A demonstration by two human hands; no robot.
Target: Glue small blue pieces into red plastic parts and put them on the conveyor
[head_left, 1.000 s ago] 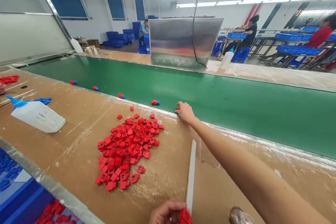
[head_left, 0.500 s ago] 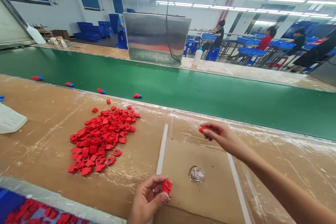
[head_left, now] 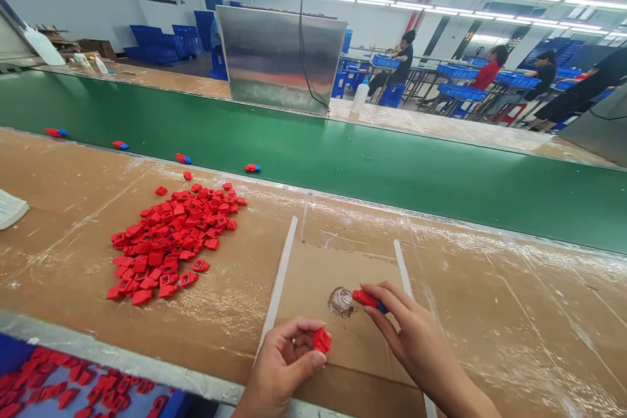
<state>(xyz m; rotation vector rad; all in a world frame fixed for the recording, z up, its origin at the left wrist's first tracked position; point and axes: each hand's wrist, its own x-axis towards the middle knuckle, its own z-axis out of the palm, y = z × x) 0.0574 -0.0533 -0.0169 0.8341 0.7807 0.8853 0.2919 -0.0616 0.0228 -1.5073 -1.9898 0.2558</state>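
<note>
A red-and-blue plastic piece (head_left: 368, 300) is pinched in the closed fingers of the right hand (head_left: 416, 333), its long axis running roughly sideways, red end pointing left, just beside a glossy clear blob (head_left: 341, 301) on a cardboard sheet (head_left: 313, 274). Left of those fingers, the left hand (head_left: 281, 366) grips a red square piece (head_left: 322, 340). A heap of red pieces (head_left: 171, 238) lies farther left on the tabletop (head_left: 490, 313); no writing is readable.

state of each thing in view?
left hand, pinching red piece
right hand, pinching red-and-blue piece, its tip at the blob
clear blob, sitting on cardboard
red pieces, loose heap
joined pieces, lying on green belt
white bottle, upright
</note>
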